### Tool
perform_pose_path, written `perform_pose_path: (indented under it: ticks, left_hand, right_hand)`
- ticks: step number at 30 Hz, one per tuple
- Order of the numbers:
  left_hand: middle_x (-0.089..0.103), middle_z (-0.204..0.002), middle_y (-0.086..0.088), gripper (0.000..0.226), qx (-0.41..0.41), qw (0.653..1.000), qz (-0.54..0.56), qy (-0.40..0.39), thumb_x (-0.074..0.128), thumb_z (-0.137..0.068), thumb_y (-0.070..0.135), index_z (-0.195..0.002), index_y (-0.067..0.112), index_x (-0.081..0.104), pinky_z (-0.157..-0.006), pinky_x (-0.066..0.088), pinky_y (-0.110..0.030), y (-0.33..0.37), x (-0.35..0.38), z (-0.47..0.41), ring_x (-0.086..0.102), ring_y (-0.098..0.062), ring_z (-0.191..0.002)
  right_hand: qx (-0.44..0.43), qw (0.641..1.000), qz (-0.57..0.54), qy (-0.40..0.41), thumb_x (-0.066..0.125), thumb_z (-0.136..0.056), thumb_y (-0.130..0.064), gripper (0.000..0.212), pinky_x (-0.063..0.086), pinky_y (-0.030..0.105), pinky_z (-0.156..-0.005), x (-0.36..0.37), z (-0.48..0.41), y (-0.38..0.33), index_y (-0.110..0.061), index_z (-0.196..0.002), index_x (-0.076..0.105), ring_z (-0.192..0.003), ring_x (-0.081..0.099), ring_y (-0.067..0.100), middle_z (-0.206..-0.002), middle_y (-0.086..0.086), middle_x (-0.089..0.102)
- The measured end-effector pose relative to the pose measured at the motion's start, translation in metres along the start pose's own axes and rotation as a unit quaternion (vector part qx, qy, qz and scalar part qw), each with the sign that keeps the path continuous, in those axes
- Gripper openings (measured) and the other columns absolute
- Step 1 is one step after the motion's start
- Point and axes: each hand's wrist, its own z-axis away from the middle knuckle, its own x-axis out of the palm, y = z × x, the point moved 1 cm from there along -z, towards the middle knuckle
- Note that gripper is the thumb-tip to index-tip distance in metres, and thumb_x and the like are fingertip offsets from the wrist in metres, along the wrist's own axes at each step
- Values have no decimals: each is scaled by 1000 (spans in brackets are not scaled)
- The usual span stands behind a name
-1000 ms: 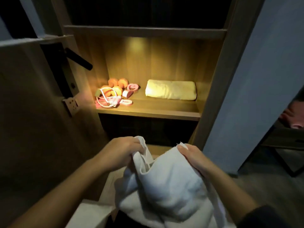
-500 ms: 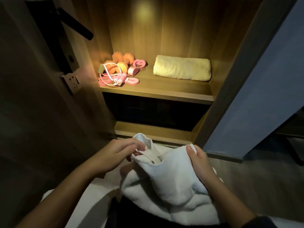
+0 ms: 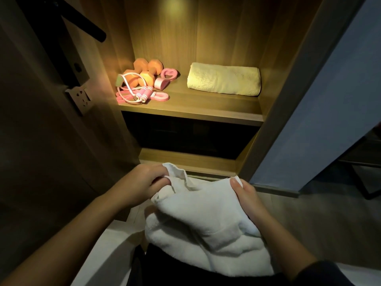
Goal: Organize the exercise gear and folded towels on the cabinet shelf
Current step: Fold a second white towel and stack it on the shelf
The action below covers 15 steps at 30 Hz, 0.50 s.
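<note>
The left hand (image 3: 144, 180) is gripping the white towel (image 3: 206, 219), its fingers (image 3: 158, 172) curling tightly round a bunched top corner. The right hand (image 3: 245, 193) is pinching the opposite top edge, with its thumb pressing flat on the cloth and its other fingers lying hidden beneath the fold. Between the two hands the towel is sagging in loose, rumpled folds and hanging down below the fingers. Well above the fingers, the lit shelf (image 3: 191, 112) is carrying a rolled yellow towel (image 3: 223, 81), which is lying up and beyond the right fingers. Above the left fingers, orange dumbbells (image 3: 144, 73) are sitting at the shelf's back, with a pink ring (image 3: 168, 74) just beside them and a white-and-pink rope (image 3: 134, 93) lying coiled in front, touching them. Further left of the left fingers, a socket (image 3: 79, 98) and a dark handle (image 3: 86, 27) are showing on the door.
</note>
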Motion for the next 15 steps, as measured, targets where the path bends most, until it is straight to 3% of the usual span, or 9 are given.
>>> perform_pose_path:
  ticks: [3,6,8,15]
  left_hand:
    - [55,-72,3,21,-17,998,37,56,55,-92,27,-74,16,59,-60,44,-29,-5,-13,4,52,-10,-67]
    - [50,-64,-1,32,-35,989,101,98,55,-91,31,-65,12,50,-55,36,-25,-9,-22,8,47,-14,-60]
    - [50,-63,-4,38,-31,986,133,98,48,-86,42,-64,12,48,-53,34,-23,-4,-24,9,46,-16,-58]
    - [63,-77,2,34,5,996,82,-17,59,-88,51,-79,18,65,-59,50,-33,-3,-55,16,60,-15,-69]
  right_hand:
    - [15,999,-30,16,40,-100,-51,45,44,43,-103,-6,-5,-3,-22,-131,55,-112,57,18,-124,-3,61]
    - [4,995,-87,52,42,-101,-46,30,47,27,-77,-18,-5,-5,-26,-115,60,-96,59,8,-109,-8,64]
    - [3,994,-101,41,42,-100,-48,25,46,24,-69,-21,-3,-4,-32,-107,59,-95,61,9,-104,-10,65]
    - [-20,990,-136,23,50,-93,-55,37,55,41,-89,-35,-4,9,-30,-119,60,-105,65,20,-113,-3,69]
